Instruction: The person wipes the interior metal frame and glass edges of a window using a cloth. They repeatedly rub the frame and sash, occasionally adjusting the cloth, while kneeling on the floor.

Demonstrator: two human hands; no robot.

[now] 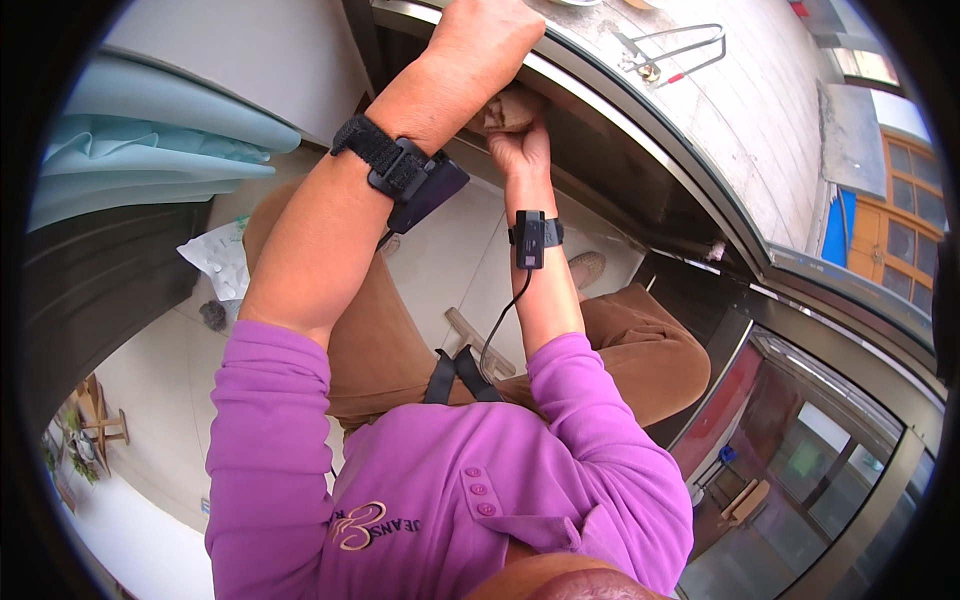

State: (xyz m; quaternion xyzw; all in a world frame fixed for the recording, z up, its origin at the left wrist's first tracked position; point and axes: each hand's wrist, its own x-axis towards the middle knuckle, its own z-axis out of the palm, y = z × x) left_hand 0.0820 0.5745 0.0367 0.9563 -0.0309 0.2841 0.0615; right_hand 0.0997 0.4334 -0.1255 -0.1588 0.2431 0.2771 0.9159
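Observation:
My left hand (487, 34) is curled at the top of the view, against the upper edge of a metal frame (592, 94); its fingertips are hidden. Below it, under the frame, my right hand (525, 146) is turned palm up. It holds a crumpled beige-brown cloth (511, 111) near the dark panel (600, 142) below the frame. Part of the cloth and most of the right fingers are out of sight. Both wrists carry strapped black devices, the right one (530, 240) with a cable.
A small wooden stool (476, 341) is between my bent legs on the tiled floor. Light-blue fabric (150, 150) hangs at left, above a white plastic bag (221, 259). A U-shaped metal lock (686, 49) lies on the paving beyond the frame. A glazed panel (795, 450) stands at right.

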